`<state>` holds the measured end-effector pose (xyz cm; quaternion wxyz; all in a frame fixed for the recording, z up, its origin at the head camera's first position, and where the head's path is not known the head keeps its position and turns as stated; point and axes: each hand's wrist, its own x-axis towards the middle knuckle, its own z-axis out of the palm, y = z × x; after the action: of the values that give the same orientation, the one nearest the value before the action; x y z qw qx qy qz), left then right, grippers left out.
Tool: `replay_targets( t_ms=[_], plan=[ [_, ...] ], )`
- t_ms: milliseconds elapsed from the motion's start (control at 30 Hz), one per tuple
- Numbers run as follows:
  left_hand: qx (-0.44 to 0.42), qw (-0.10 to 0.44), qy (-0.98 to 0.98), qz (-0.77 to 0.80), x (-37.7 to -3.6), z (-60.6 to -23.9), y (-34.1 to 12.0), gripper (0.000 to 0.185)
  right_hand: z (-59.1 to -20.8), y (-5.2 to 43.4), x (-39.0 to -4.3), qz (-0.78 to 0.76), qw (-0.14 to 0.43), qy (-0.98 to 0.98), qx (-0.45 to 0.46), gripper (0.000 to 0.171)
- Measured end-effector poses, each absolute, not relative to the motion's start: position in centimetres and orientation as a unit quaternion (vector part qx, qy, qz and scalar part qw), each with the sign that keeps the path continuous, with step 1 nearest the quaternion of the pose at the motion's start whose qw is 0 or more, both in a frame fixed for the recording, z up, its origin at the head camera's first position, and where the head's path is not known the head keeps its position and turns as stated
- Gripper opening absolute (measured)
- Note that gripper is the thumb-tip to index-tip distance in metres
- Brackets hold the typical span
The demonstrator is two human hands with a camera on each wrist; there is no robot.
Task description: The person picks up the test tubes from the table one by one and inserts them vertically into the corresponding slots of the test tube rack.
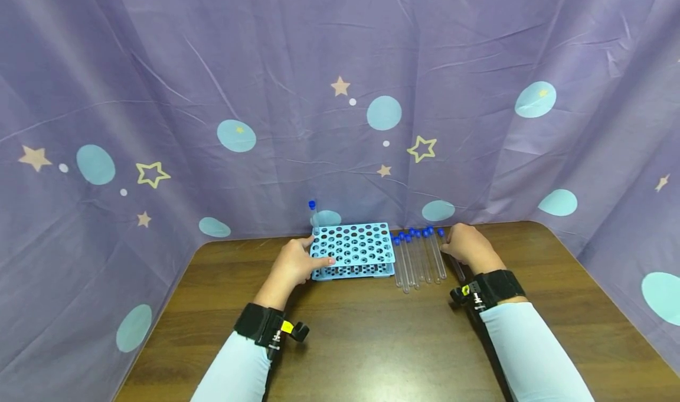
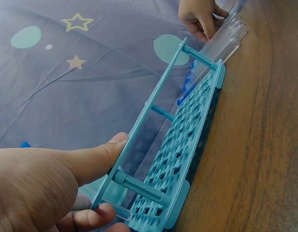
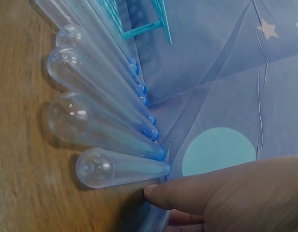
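right hand (image 1: 467, 247) on test tube (image 3: 154, 220), beside rack (image 1: 353, 251)

I see a dark wooden bench (image 1: 372, 343) with rounded far corners. A creased purple curtain (image 1: 340, 65) printed with stars and pale blue circles surrounds it under even light.

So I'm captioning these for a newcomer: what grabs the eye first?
The light-blue test tube rack at the table's far middle, the left hand holding its left end. One blue-capped tube stands in its far-left corner. Right of it lies a row of clear tubes, the right hand at the outermost one.
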<state>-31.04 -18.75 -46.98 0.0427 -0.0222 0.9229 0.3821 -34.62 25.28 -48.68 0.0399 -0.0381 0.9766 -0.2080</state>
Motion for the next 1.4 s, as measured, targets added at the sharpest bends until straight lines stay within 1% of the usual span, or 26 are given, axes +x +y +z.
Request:
replay_targets(
  t_ms=[267,533,767,1033,1300,1400],
  plan=[
    [-0.021,0.046,0.923,0.382,-31.2,-46.8,-18.8,0.101,-48.5,25.0,-34.5,-0.216,0.054,0.975,-0.020,0.044],
    [-0.029,0.055,0.925,0.375,-31.1,-46.7,-18.8,0.102,-48.3,25.0,-34.6,-0.193,0.045,0.980,-0.025,0.054],
    [-0.035,0.055,0.925,0.375,-30.9,-46.6,-18.5,0.101,-48.0,25.1,-34.5,-0.195,0.049,0.979,-0.017,0.053],
    [-0.031,0.054,0.925,0.374,-30.9,-46.6,-18.6,0.102,-47.2,25.0,-34.4,-0.200,0.030,0.979,-0.017,0.048],
    [-0.029,0.055,0.925,0.375,-31.0,-46.6,-18.6,0.104,-46.3,24.7,-34.2,-0.209,-0.005,0.977,-0.030,0.044],
    [-0.028,0.055,0.925,0.374,-30.9,-46.6,-18.6,0.104,-45.7,24.5,-33.9,-0.207,-0.018,0.978,-0.031,0.037]
  ],
)
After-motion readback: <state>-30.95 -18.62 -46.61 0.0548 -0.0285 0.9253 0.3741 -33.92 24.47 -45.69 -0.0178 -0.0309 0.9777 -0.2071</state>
